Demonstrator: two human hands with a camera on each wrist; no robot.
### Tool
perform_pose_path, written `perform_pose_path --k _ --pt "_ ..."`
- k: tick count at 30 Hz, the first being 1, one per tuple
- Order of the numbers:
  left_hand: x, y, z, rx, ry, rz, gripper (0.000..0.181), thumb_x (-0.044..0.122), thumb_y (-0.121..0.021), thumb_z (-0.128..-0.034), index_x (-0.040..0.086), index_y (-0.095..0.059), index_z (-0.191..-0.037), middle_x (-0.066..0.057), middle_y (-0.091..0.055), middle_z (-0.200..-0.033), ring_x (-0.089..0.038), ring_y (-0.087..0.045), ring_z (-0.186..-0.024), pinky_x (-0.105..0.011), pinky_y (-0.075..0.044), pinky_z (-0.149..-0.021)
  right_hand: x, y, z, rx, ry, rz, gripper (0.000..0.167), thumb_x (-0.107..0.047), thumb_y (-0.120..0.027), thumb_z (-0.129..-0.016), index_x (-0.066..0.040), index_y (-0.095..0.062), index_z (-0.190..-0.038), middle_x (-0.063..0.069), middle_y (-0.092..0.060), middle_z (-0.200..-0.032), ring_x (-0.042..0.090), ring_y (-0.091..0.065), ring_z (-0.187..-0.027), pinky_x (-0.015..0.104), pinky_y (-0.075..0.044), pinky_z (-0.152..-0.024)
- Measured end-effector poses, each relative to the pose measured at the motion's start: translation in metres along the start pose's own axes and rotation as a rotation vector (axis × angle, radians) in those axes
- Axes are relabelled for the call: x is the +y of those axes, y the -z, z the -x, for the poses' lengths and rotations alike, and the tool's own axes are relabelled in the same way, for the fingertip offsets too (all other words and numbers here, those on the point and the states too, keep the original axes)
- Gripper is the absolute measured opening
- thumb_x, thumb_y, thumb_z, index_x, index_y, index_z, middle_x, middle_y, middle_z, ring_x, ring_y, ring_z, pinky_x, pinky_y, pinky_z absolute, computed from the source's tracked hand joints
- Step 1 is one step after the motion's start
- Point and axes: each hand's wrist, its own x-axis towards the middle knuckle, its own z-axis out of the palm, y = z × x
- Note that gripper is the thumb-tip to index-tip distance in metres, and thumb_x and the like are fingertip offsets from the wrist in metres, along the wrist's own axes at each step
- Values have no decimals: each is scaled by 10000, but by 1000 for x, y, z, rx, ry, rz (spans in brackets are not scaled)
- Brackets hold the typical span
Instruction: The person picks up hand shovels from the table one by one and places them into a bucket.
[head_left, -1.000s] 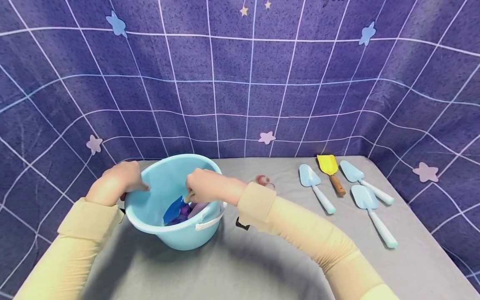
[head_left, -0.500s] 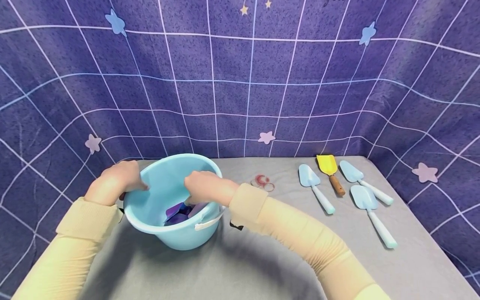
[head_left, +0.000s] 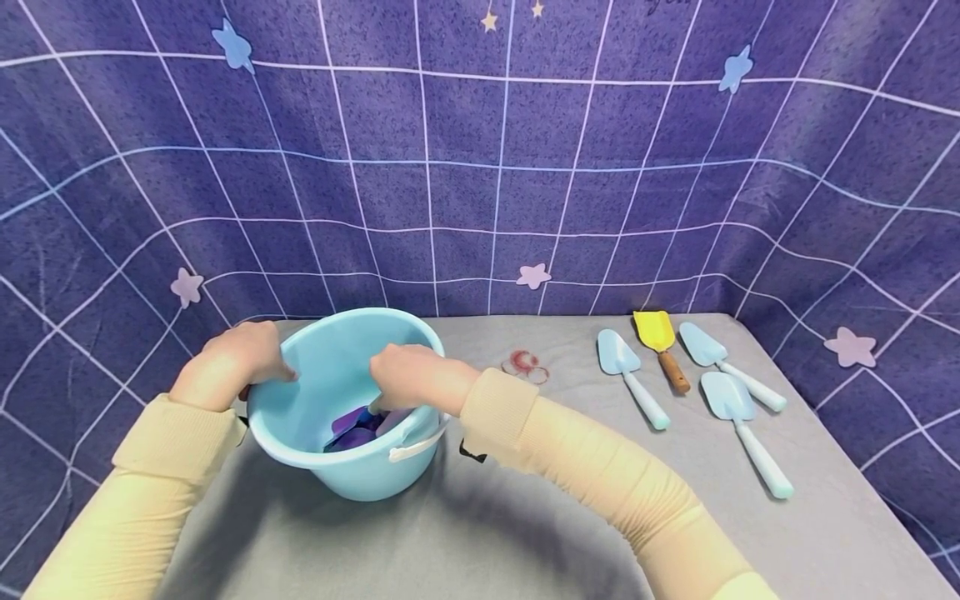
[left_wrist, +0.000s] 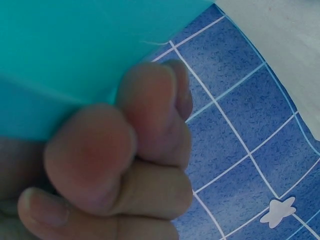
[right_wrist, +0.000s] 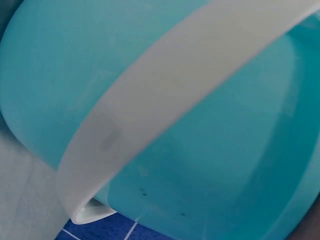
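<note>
Clamping the left grip (head_left: 240, 354) on the left rim of a light blue bucket (head_left: 367, 483), hooking the thumb inside and curling the fingers round the outer wall. Holding the right grip (head_left: 408, 375) down inside the bucket's right part, just over some purple things (head_left: 352, 439) lying at the bottom, with a small blue part (head_left: 366, 414) showing there. Curling the right fingers downward but hiding their tips, so being unable to tell whether pinching anything.

Standing with the bucket on the left half of a grey tabletop (head_left: 525, 542). Showing a white handle (head_left: 416, 446) hanging outside the near right wall and slanting broadly across the right wrist view. Lying right of the bucket, showing a small reddish thing (head_left: 525, 362) with thin rings. Resting well apart at the right, showing a left trowel (head_left: 618, 352), a yellow shovel (head_left: 657, 331) with a brown handle, a far trowel (head_left: 703, 342) and a near trowel (head_left: 727, 395). Hanging behind, showing a purple-blue cloth (head_left: 465, 200) with stars.
</note>
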Motion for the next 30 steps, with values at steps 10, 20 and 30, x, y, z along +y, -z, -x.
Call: perform_pose_path --k 10,20,30 --pt "0 0 -1 7 4 -3 378 300 -723 -780 -46 -572 -773 -128 -587 -586 -186 -608 -457 -345 -465 -493 -1 7 11 11 17 60 324 -423 -647 -867 -179 -512 -702 -60 -441 -650 96 -459 -657 270 -444 -600" --pt "0 1 2 8 -7 3 347 290 -713 -778 -23 -568 -744 -117 -587 -558 -189 -605 -449 -343 -464 -491 -1 30 32 18 81 80 276 -438 -653 -859 -167 -653 -913 -73 -612 -797 85 -527 -725 260 -459 -672" --pt "1 1 3 17 -13 2 337 283 -703 -778 -19 -559 -736 -116 -584 -535 -185 -598 -425 -330 -464 -482 14 66 56 11 42 85 424 -421 -589 -905 -156 -601 -1236 -22 -617 -1214 136 -580 -1103 385 -467 -917"
